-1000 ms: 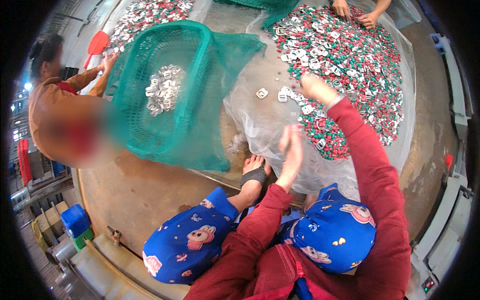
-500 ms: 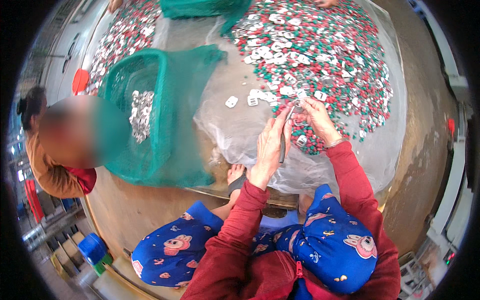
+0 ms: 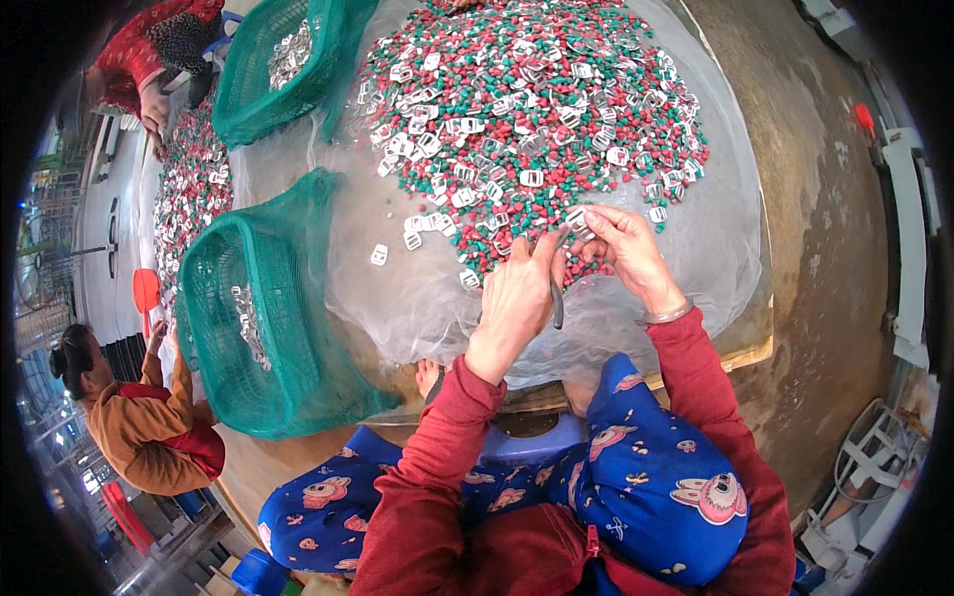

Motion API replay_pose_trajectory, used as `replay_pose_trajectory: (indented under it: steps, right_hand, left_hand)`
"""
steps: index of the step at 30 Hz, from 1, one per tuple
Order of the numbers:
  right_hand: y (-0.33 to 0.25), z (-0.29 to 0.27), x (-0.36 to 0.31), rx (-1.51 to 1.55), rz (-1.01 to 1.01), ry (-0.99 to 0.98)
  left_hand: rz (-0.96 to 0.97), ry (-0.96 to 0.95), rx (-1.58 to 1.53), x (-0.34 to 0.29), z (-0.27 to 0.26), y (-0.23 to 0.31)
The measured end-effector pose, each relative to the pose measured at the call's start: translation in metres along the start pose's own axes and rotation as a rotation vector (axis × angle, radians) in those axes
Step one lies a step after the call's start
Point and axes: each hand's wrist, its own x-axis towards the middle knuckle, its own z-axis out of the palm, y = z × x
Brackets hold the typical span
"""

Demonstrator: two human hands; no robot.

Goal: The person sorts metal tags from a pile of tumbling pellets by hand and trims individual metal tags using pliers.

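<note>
A big heap of small red, green and silver pieces (image 3: 537, 109) lies on a clear plastic sheet (image 3: 417, 308). Both my hands meet at the heap's near edge. My left hand (image 3: 512, 298) has its fingers curled, and a thin dark tool (image 3: 557, 303) hangs down from beside its thumb. My right hand (image 3: 628, 250) pinches a silver metal clip (image 3: 576, 221) between thumb and fingers. A few loose silver clips (image 3: 412, 238) lie on the sheet left of my hands. I wear red sleeves and sit with blue patterned trousers (image 3: 656, 487) below.
A green net bag (image 3: 288, 377) holding silver clips stands open to my left; a second green net bag (image 3: 268, 89) sits farther back. One person (image 3: 139, 427) crouches at the lower left and another (image 3: 149, 60) works at the top left. A red scoop (image 3: 146, 290) lies near a second heap (image 3: 189, 189).
My hands have come together at the heap's near edge; a second ago the right reached out over the pile and the left was raised. The view has shifted, putting the net bag farther left.
</note>
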Motion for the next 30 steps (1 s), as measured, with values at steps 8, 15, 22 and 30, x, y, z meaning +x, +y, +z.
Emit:
replay_pose_trajectory:
  steps: [8,15,22,30]
  right_hand:
    - [0.000,0.006,-0.007,-0.158,-0.093,0.002]
    - [0.041,0.007,0.003,0.056,-0.051,0.124]
    - [0.077,0.007,0.012,0.012,-0.058,0.216]
    - [0.055,0.013,0.007,0.214,-0.096,0.087]
  left_hand:
    - [0.007,-0.005,0.024,-0.001,0.006,0.002]
    - [0.031,0.030,-0.037,-0.012,0.032,-0.023]
    - [0.029,0.078,-0.178,-0.024,0.060,-0.048]
    - [-0.418,-0.199,-0.741,-0.014,0.035,-0.042]
